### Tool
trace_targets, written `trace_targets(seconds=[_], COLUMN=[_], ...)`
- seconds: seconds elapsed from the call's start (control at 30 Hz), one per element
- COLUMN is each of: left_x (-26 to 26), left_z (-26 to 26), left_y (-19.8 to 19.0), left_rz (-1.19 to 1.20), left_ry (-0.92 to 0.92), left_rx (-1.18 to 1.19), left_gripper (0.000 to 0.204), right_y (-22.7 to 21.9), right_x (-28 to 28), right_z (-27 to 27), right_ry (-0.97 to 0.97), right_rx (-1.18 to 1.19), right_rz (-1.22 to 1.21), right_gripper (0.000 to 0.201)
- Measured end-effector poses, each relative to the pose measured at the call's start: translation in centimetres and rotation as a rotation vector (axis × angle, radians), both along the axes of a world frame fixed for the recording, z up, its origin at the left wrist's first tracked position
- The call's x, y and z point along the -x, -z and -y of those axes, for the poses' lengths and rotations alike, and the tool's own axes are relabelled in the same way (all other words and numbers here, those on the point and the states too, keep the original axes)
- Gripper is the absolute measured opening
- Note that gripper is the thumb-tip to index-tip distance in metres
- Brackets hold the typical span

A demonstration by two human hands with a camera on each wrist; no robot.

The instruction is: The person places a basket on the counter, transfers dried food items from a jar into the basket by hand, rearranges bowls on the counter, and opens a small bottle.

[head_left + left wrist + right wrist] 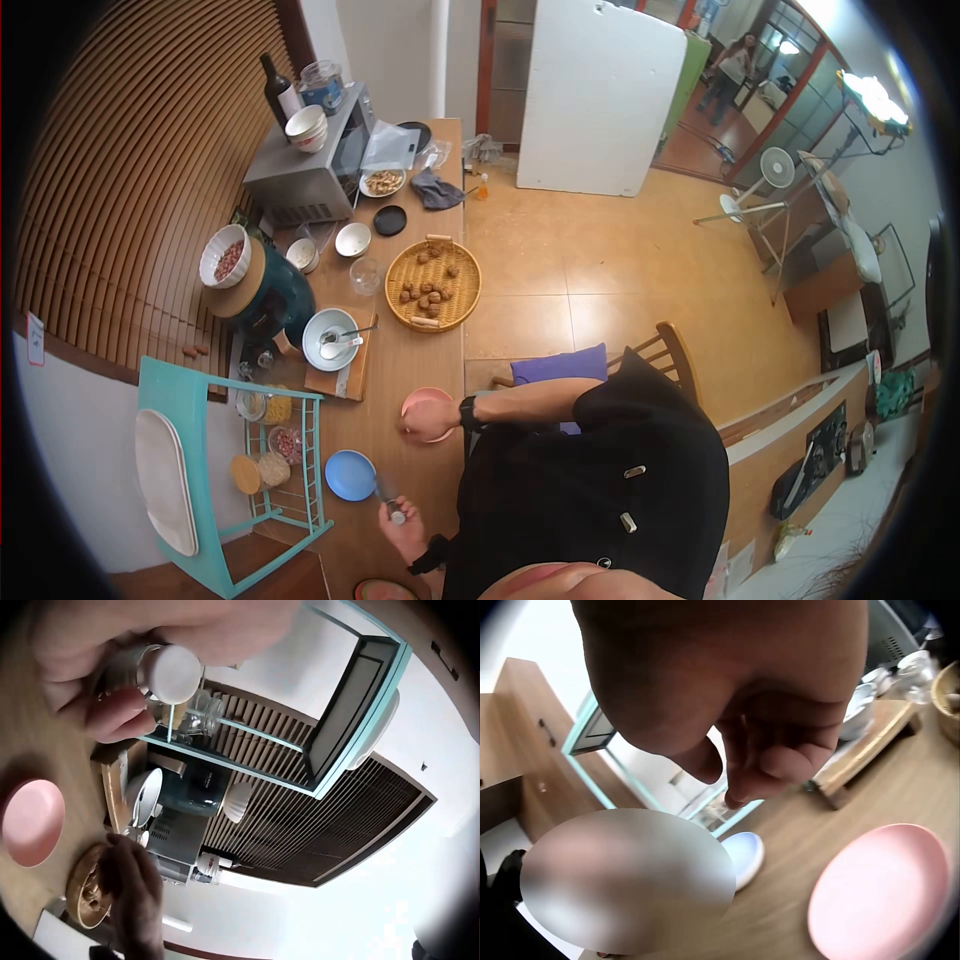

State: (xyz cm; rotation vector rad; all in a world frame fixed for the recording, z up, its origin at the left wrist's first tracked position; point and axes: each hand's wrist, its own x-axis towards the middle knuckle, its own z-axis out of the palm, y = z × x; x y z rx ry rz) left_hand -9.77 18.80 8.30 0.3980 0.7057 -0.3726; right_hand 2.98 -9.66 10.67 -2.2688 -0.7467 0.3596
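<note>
Above the pink dish (437,398) (33,825) (885,892), my right hand (427,418) (135,889) (742,697) hangs with loosely bent fingers, the thumb apart from them. Nothing shows between its fingers in the right wrist view. My left hand (403,535) (112,660) grips a small cylinder (397,512) with a pale round end (175,674), close to the blue dish (350,475) (744,855). Whatever is inside the cylinder cannot be made out.
Walnuts (432,295) lie in a round woven basket (465,310). A bowl (332,330) with spoons stands on a wooden board (350,385). Lidded jars (272,468) stand on the turquoise rack (215,480); a microwave (300,165) is at the table's far end.
</note>
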Motion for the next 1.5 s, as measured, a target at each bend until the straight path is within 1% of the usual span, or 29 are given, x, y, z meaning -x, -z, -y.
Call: trace_targets(seconds=[0.03,0.07,0.13,0.17,0.23,0.27,0.3,0.33,0.4,0.43,0.47,0.53,0.57,0.63,0.7,0.77,0.87,0.93,0.97,1.03,1.07,1.13,1.17,1.23,1.27,1.33,1.37,1.43,1.5], left_x=[0.6,0.8,1.7,1.8,1.6,1.5,1.6,2.3,1.2,1.2,1.9,2.9,2.7,1.9,1.4,1.4,1.7,2.3,2.7,3.3,3.3,3.2,3.1,2.6,1.7,0.3,-0.3,-1.1,-2.1], left_z=[0.9,1.6,2.6,3.6,5.2,5.4,5.2,4.9,7.4,8.0,7.6,6.9,7.4,8.7,9.4,9.5,9.8,10.1,10.5,10.9,11.4,12.9,13.3,13.8,14.3,15.4,15.4,15.3,15.2], left_y=[1.3,2.7,5.0,4.7,4.5,5.4,7.4,8.8,4.9,3.6,5.5,10.4,8.9,5.8,4.6,4.7,5.9,6.5,6.4,5.9,4.2,1.4,2.9,6.6,6.1,4.5,3.0,0.0,-2.9], left_rz=[-0.061,-0.121,-0.014,-0.011,-0.038,-0.058,0.008,0.069,-0.026,-0.114,-0.122,0.036,0.038,-0.053,-0.072,-0.088,-0.017,-0.095,-0.106,0.056,0.037,-0.004,-0.033,0.047,0.029,-0.179,-0.15,-0.139,-0.172], left_ry=[0.048,0.098,0.144,0.099,0.012,-0.008,0.045,0.099,0.015,-0.001,-0.052,0.027,-0.014,0.014,-0.014,-0.037,-0.05,-0.041,-0.073,-0.039,-0.057,0.32,0.314,0.108,0.098,-0.366,-0.365,-0.353,-0.356], left_rx=[0.04,0.081,0.014,-0.036,-0.066,-0.042,-0.052,-0.061,-0.104,-0.134,-0.136,0.095,0.093,-0.024,-0.038,-0.053,-0.086,-0.225,-0.221,-0.908,-0.915,-1.909,-1.901,-1.812,-1.809,-1.894,-1.827,-1.7,-1.631], left_gripper=[0.032,0.032,0.029,0.027,0.025,0.026,0.028,0.03,0.032,0.034,0.034,0.038,0.038,0.042,0.045,0.047,0.047,0.042,0.042,0.038,0.038,0.039,0.039,0.033,0.033,0.023,0.021,0.017,0.018], right_y=[-2.8,-3.4,-3.9,-3.9,-3.9,-3.3,-2.5,-1.5,-0.1,0.2,0.3,0.4,0.3,0.3,0.3,1.0,2.1,2.4,2.3,2.3,1.8,0.5,-0.3,-1.0,-1.5,-2.5,-2.8,-2.6,-4.3], right_x=[0.5,0.7,1.5,1.8,2.3,2.5,2.9,3.6,4.0,4.1,4.2,4.1,3.9,3.7,3.5,2.9,2.0,1.2,0.8,0.4,0.3,0.2,0.0,-0.2,-0.7,-1.5,-1.8,-3.5,-5.1], right_z=[-1.4,-2.1,-4.6,-5.6,-6.7,-7.4,-7.4,-7.4,-7.7,-7.8,-7.9,-8.1,-8.1,-8.2,-8.4,-8.3,-8.0,-7.7,-7.6,-7.6,-7.8,-8.1,-8.1,-8.1,-8.3,-8.4,-8.4,-8.7,-8.6], right_ry=[-0.09,-0.111,-0.364,-0.453,-0.555,-0.605,-0.66,-0.664,-0.714,-0.71,-0.701,-0.766,-0.772,-0.831,-0.874,-0.939,-0.89,-0.928,-0.932,-0.972,-0.978,-0.998,-0.998,-0.994,-0.961,-0.951,-0.925,-0.894,-0.853], right_rx=[-0.003,-0.005,-0.091,-0.103,-0.025,0.099,0.112,0.064,0.001,0.05,0.098,0.103,0.119,0.133,0.177,0.172,0.16,0.136,0.121,0.115,0.119,0.084,0.07,-0.026,-0.117,-0.108,-0.097,-0.27,-0.41], right_rz=[-0.08,-0.083,-0.137,-0.149,-0.115,-0.115,-0.077,0.012,0.102,0.156,0.21,0.262,0.313,0.312,0.322,0.349,0.491,0.486,0.487,0.519,0.548,0.517,0.49,0.446,0.416,0.359,0.305,0.054,-0.268], right_gripper=[0.029,0.029,0.029,0.029,0.036,0.04,0.043,0.038,0.034,0.031,0.028,0.026,0.023,0.023,0.022,0.02,0.017,0.019,0.023,0.022,0.022,0.021,0.02,0.021,0.023,0.024,0.024,0.022,0.021])
